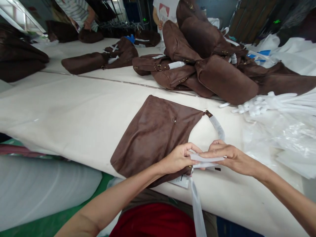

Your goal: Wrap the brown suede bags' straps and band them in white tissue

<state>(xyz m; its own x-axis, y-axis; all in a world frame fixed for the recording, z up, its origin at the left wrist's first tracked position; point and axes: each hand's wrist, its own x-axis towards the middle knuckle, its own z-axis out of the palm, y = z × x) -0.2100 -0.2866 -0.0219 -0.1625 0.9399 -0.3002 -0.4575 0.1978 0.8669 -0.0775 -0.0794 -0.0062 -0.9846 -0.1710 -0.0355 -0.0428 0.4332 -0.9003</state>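
Head view: a white strip (206,158) is pinched by the left hand (176,159) and right hand (229,154) at four o'clock from the nearest brown bag (154,131), laid on the white table (66,108).

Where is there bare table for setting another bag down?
Widest: the table left of the near brown bag, this side of the seam. Smaller: between the hanging white strip and right forearm. Crowded: far centre to right edge, with piled bags, white tubes, clear plastic.
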